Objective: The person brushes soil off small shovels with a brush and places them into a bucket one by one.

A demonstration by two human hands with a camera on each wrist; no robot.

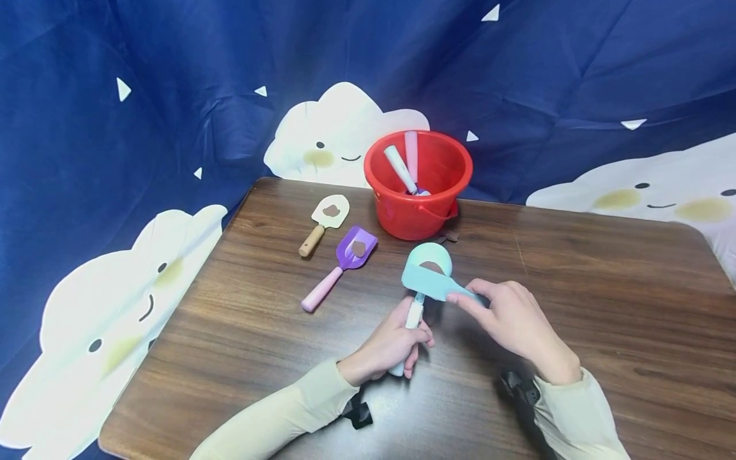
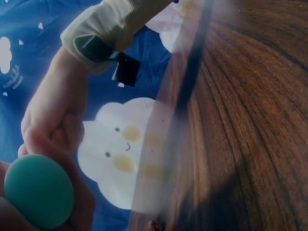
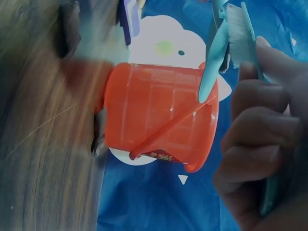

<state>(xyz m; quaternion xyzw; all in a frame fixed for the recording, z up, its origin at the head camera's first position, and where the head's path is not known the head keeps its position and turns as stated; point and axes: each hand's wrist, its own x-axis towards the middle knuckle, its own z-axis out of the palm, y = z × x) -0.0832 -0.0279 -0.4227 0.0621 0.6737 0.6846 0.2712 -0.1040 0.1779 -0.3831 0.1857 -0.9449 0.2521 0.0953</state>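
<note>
My left hand (image 1: 393,342) grips the white handle (image 1: 414,314) of a light-blue scoop (image 1: 435,253), which is held above the table with a brown piece (image 1: 431,266) in it. In the left wrist view the handle's round teal end (image 2: 39,191) pokes out of the fist (image 2: 53,110). My right hand (image 1: 517,319) pinches a light-blue brush (image 1: 428,282), laid across the scoop's front in the head view. The right wrist view shows pale bristles (image 3: 238,33) on the brush, facing the scoop, with the right fingers (image 3: 262,120) curled round its handle.
A red bucket (image 1: 411,217) holding tools with pink and white handles stands at the table's back. Left of it lie a cream trowel (image 1: 335,207) and a purple scoop (image 1: 347,250), each with a brown piece. Dark pieces (image 1: 449,237) lie by the bucket's base.
</note>
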